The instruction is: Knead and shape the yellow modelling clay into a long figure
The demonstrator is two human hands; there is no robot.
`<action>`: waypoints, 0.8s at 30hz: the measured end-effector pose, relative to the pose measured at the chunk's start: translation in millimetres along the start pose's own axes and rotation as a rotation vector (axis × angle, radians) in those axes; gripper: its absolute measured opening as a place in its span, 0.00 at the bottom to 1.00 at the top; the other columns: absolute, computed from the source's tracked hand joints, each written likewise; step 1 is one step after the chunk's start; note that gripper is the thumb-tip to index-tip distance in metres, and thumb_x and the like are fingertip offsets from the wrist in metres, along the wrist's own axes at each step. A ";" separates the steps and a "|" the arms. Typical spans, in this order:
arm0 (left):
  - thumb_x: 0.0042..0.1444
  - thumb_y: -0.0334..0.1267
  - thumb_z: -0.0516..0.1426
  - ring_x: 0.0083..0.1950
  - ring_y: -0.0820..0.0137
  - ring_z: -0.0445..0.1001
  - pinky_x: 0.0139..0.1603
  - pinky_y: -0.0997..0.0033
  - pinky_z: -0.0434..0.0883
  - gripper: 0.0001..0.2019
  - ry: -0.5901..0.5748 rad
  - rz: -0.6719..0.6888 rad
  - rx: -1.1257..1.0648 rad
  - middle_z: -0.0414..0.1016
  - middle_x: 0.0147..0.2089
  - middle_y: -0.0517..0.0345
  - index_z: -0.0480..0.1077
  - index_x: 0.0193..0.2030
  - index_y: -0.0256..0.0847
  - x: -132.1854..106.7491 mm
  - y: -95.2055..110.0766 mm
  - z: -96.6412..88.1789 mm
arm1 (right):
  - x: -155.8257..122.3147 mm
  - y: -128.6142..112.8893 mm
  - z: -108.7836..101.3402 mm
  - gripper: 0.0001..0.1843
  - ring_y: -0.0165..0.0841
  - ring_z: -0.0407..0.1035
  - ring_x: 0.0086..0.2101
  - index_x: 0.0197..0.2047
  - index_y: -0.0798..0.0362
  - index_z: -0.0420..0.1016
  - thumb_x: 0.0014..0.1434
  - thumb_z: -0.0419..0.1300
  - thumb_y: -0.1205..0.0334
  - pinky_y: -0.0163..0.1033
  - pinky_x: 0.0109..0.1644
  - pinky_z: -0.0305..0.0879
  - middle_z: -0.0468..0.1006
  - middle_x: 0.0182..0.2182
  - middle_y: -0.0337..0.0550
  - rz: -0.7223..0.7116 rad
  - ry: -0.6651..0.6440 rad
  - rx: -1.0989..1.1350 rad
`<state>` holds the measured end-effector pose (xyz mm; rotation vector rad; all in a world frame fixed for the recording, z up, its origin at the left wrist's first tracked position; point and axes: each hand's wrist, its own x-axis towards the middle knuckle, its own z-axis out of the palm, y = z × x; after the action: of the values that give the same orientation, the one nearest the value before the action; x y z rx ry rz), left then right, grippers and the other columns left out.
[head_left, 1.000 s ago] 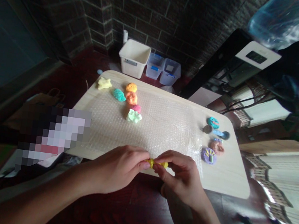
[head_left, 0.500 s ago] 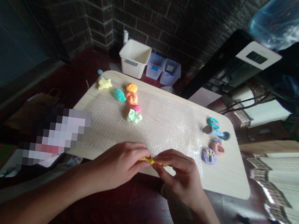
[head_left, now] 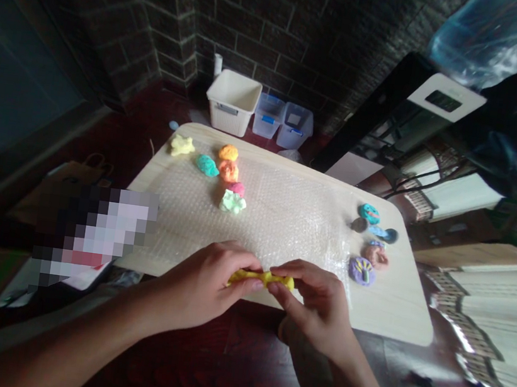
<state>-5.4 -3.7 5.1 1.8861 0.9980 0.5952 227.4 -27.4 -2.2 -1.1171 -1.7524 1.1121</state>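
Observation:
Both hands hold a soft yellow clay strip (head_left: 261, 278) at the near edge of the table, pinching it between fingers and thumbs. My left hand (head_left: 205, 291) grips its left end, and my right hand (head_left: 313, 302) grips its right end. Bubble wrap (head_left: 279, 215) covers most of the pale wooden table (head_left: 396, 307) under them. Beyond my hands lie a yellow star-shaped clay piece (head_left: 182, 145), a teal lump (head_left: 207, 165), and an orange lump (head_left: 228, 152). A purple clay disc (head_left: 361, 270) and a pink clay ring (head_left: 377, 255) lie to the right.
A white basket (head_left: 232, 102) and two clear plastic boxes (head_left: 269, 115) stand on the floor beyond the table, against a dark brick wall (head_left: 262, 22). A pixelated patch (head_left: 91, 235) hides something at the table's left.
The yellow clay has stretched wider and thicker between my hands, with its left end reaching farther left. My hands have shifted only slightly.

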 end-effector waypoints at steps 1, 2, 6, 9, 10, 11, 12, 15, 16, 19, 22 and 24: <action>0.68 0.36 0.60 0.40 0.68 0.75 0.41 0.68 0.66 0.05 0.024 0.037 0.028 0.78 0.37 0.59 0.78 0.42 0.40 -0.1 -0.3 1.6 | -0.2 0.0 0.4 0.09 0.36 0.80 0.37 0.48 0.46 0.86 0.65 0.69 0.66 0.43 0.40 0.75 0.86 0.39 0.44 0.024 0.000 0.009; 0.69 0.35 0.60 0.40 0.67 0.75 0.42 0.67 0.66 0.05 0.041 0.074 0.055 0.78 0.37 0.58 0.78 0.41 0.39 0.0 -0.6 3.1 | -0.3 -0.1 0.9 0.08 0.36 0.80 0.37 0.47 0.46 0.86 0.65 0.69 0.66 0.42 0.40 0.74 0.86 0.38 0.44 0.036 0.000 0.020; 0.69 0.31 0.59 0.41 0.65 0.73 0.43 0.66 0.66 0.06 0.092 0.182 0.123 0.77 0.36 0.57 0.77 0.40 0.38 0.8 -1.6 7.3 | -0.4 -0.3 2.8 0.07 0.36 0.79 0.37 0.46 0.47 0.86 0.65 0.69 0.66 0.43 0.41 0.74 0.86 0.38 0.45 0.019 0.000 0.027; 0.69 0.31 0.59 0.42 0.65 0.74 0.42 0.66 0.66 0.05 0.114 0.188 0.123 0.77 0.37 0.57 0.76 0.40 0.38 1.2 -2.0 8.3 | -1.5 0.8 2.6 0.07 0.36 0.79 0.38 0.46 0.47 0.85 0.65 0.69 0.65 0.43 0.42 0.74 0.86 0.39 0.45 0.026 0.018 0.031; 0.69 0.31 0.59 0.42 0.65 0.74 0.42 0.66 0.66 0.04 0.118 0.185 0.122 0.77 0.37 0.57 0.75 0.41 0.39 1.2 -2.2 8.6 | -2.1 1.2 2.2 0.07 0.36 0.79 0.38 0.46 0.47 0.84 0.65 0.69 0.65 0.42 0.41 0.74 0.85 0.39 0.45 0.032 0.031 0.030; 0.69 0.31 0.59 0.43 0.65 0.74 0.42 0.66 0.67 0.04 0.122 0.186 0.125 0.77 0.38 0.58 0.75 0.41 0.39 1.0 -2.5 9.0 | -2.6 1.5 1.8 0.06 0.35 0.79 0.38 0.45 0.47 0.84 0.65 0.69 0.65 0.42 0.40 0.74 0.85 0.39 0.44 0.037 0.041 0.026; 0.69 0.31 0.59 0.43 0.65 0.74 0.43 0.66 0.67 0.03 0.128 0.193 0.132 0.77 0.38 0.58 0.74 0.42 0.39 0.7 -2.8 9.3 | -3.1 1.6 1.4 0.06 0.35 0.78 0.37 0.45 0.48 0.83 0.64 0.70 0.66 0.41 0.39 0.73 0.84 0.38 0.44 0.041 0.050 0.018; 0.68 0.30 0.60 0.44 0.64 0.74 0.43 0.66 0.67 0.03 0.155 0.229 0.155 0.77 0.39 0.57 0.74 0.42 0.39 0.1 -3.9 10.5 | -3.3 0.9 0.5 0.04 0.35 0.77 0.35 0.42 0.49 0.82 0.63 0.70 0.66 0.41 0.38 0.73 0.83 0.36 0.43 0.022 0.050 -0.029; 0.68 0.29 0.60 0.43 0.64 0.74 0.43 0.66 0.67 0.03 0.160 0.242 0.159 0.77 0.38 0.57 0.74 0.41 0.38 0.1 -4.3 10.8 | -2.9 0.5 0.4 0.04 0.35 0.77 0.34 0.42 0.49 0.83 0.63 0.70 0.66 0.42 0.38 0.73 0.84 0.36 0.44 0.008 0.043 -0.040; 0.67 0.28 0.61 0.42 0.65 0.74 0.42 0.66 0.67 0.03 0.165 0.279 0.165 0.76 0.37 0.57 0.74 0.40 0.38 1.2 -5.8 10.8 | -1.1 -0.9 0.6 0.07 0.35 0.78 0.36 0.43 0.48 0.83 0.63 0.69 0.68 0.43 0.40 0.74 0.85 0.37 0.44 -0.039 0.016 -0.046; 0.67 0.28 0.61 0.41 0.65 0.74 0.42 0.65 0.66 0.03 0.173 0.286 0.167 0.77 0.37 0.58 0.74 0.40 0.38 2.4 -6.7 10.4 | 0.5 -2.3 0.5 0.10 0.35 0.80 0.37 0.45 0.46 0.84 0.63 0.69 0.71 0.43 0.41 0.75 0.86 0.38 0.43 -0.081 0.003 -0.050; 0.67 0.29 0.62 0.41 0.65 0.74 0.42 0.65 0.67 0.03 0.172 0.268 0.147 0.77 0.37 0.58 0.75 0.40 0.39 2.2 -6.4 10.0 | 0.8 -3.8 -0.3 0.12 0.35 0.80 0.36 0.45 0.46 0.84 0.62 0.69 0.72 0.43 0.41 0.75 0.86 0.37 0.42 -0.108 0.017 -0.070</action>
<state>0.6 -5.0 -5.4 2.1466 0.9244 0.8733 226.3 -27.5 1.6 -1.0574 -1.8282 0.9797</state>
